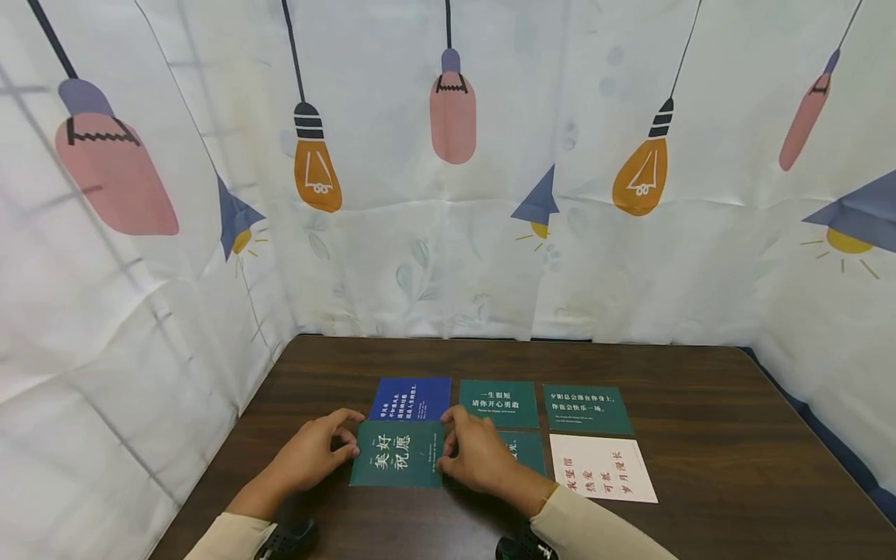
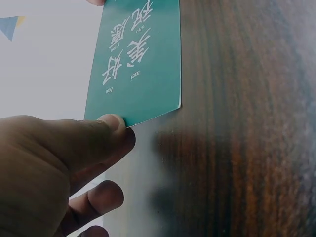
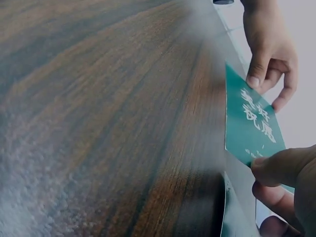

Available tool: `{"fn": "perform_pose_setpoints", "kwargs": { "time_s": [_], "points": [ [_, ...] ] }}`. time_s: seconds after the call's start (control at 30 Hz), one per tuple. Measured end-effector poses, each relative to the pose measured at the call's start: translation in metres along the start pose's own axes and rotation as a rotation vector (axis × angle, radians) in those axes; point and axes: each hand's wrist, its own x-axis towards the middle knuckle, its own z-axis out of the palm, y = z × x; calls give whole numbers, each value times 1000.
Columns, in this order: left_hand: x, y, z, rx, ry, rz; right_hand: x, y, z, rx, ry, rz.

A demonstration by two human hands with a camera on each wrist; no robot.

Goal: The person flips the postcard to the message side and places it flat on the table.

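Observation:
A green card (image 1: pixel 420 459) with white Chinese characters is held between both hands at the front left of the card group. My left hand (image 1: pixel 313 455) pinches its left edge; the left wrist view shows the thumb on top of the card (image 2: pixel 143 64). On the opposite edge, my right hand (image 1: pixel 483 455) pinches with thumb and fingers, as the right wrist view also shows. The card is raised off the table and overlaps the lower edge of a blue card (image 1: pixel 411 397) behind it. Another green card (image 1: pixel 530 447) lies partly hidden behind my right hand.
Two green cards (image 1: pixel 500 397) (image 1: pixel 588 408) lie in the back row, to the right of the blue one. A white card (image 1: pixel 602 470) with red characters lies at front right. They rest on a dark wooden table (image 1: pixel 721 420), with a lamp-patterned curtain (image 1: pixel 448 257) around it.

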Motion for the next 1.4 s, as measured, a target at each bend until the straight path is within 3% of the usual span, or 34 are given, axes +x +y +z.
{"fn": "perform_pose_setpoints", "kwargs": {
  "time_s": [0.3,0.8,0.97,1.4],
  "points": [
    [1,-2,1,-38,10,-8,0,4,2,88,-5,18],
    [1,-1,1,-102,21,8,-2,6,-2,144,-13,40],
    [0,0,1,-126,39,-32,-3,7,-2,135,-19,29],
    [-2,-4,1,-90,69,9,-3,8,-4,78,-17,-29]
  ]
}}
